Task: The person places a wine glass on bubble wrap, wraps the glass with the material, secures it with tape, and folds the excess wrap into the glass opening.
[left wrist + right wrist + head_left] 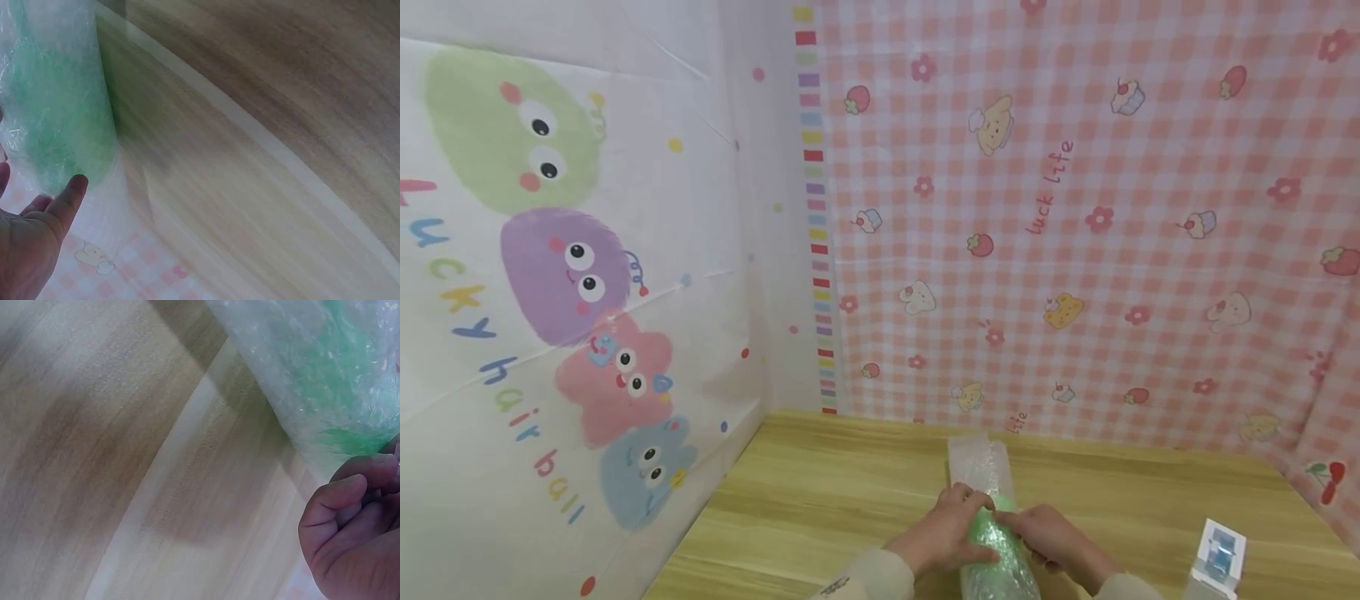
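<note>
A long bundle of clear bubble wrap, with something green inside, lies on the wooden table; what the green thing is cannot be made out. My left hand holds the bundle from the left, its fingers bent over the top and its thumb lower on the wrap. In the left wrist view the green part shows through the plastic above that hand. From the right, my right hand has curled fingers and pinches at the wrap near the left fingertips. The right fingertips are partly cut off in the right wrist view.
On the right of the wooden table stands a small white box with a blue picture. A pink checked cloth hangs behind the table, and a white cartoon-printed sheet hangs along the left.
</note>
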`<state>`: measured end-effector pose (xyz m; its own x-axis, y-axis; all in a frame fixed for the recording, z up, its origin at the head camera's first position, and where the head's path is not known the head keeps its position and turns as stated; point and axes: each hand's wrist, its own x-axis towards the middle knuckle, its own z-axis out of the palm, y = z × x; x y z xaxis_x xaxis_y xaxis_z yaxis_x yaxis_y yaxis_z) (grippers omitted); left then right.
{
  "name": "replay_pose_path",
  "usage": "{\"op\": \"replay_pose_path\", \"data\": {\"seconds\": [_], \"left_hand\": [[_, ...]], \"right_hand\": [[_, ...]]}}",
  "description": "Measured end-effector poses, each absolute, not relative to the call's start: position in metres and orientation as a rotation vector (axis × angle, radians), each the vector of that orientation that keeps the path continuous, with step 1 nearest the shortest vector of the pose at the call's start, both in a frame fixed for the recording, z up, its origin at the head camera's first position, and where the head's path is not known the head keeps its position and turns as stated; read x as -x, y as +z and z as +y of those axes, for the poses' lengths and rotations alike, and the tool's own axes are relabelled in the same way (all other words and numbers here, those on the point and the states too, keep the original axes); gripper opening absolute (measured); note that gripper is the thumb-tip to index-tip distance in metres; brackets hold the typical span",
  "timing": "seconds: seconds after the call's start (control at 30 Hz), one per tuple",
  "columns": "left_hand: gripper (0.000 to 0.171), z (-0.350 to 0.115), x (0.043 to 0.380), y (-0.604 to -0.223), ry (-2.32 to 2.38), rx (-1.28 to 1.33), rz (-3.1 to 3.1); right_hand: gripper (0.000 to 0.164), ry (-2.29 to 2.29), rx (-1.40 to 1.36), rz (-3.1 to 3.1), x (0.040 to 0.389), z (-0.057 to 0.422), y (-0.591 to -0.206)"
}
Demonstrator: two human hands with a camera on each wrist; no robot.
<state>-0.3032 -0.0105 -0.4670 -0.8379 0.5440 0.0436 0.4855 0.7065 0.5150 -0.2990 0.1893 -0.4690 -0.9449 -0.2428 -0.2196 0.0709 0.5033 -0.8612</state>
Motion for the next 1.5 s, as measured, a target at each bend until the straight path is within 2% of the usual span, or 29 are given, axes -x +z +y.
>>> {"op": "replay_pose_path", "data": {"seconds": [0.33,0.6,1.03,1.27,1.5], "left_hand": [[0.056,-0.011,0.301,-0.472,0.790,-0.910,2.837],[0.060,-0.010,0.304,-0.473,0.758,-0.902,2.873],[0.058,-0.010,0.302,-0.467,0.782,-0.878,2.829],[0.056,-0.012,0.305,-0.470,0.788,-0.902,2.831],[0.054,-0.015,0.306,-0.470,0.829,-0.877,2.802]], "right_hand": [[0.051,-1.440,0.143,2.408,0.296,0.193,-0.473],[0.036,-1.530,0.163,2.266,0.296,0.203,-0.476],[0.028,-1.481,-0.082,2.250,0.291,0.206,-0.467],[0.032,-1.412,-0.160,2.312,0.288,0.202,-0.464],[0.041,-1.424,-0.217,2.275,0.285,0.202,-0.479]]}}
